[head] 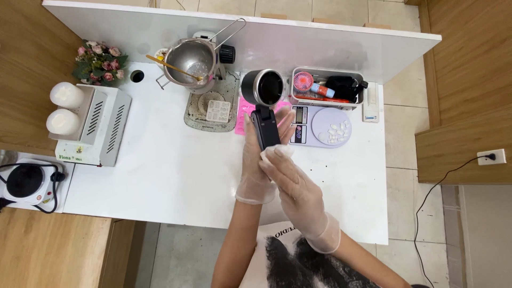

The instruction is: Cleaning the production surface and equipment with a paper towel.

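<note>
A black handheld heat gun with a round chrome-rimmed barrel (265, 109) is held up over the middle of the white rectangular table (176, 176), nearer its back edge than its front. Its handle stands upright and its barrel mouth faces the camera — a pose that likely keeps the handle's lower part free for wiping.

The left hand in a clear disposable glove (254, 160) is closed around the handle from the left and from behind, fingers wrapped tight, so the tool hangs clear of the tabletop. The right hand, also in a clear glove (298, 186), is closed on a small white wad of tissue or cloth (274, 152) and presses it against the foot of the handle.

Just behind the tool sit a lilac digital kitchen scale with white chunks on its pan (322, 127) and a grey plastic bin of small tools (328, 88) — both by the back edge, toward the right. Left of them a steel melting pot with a wooden stick (192, 64) stands over a grey mat.
</note>
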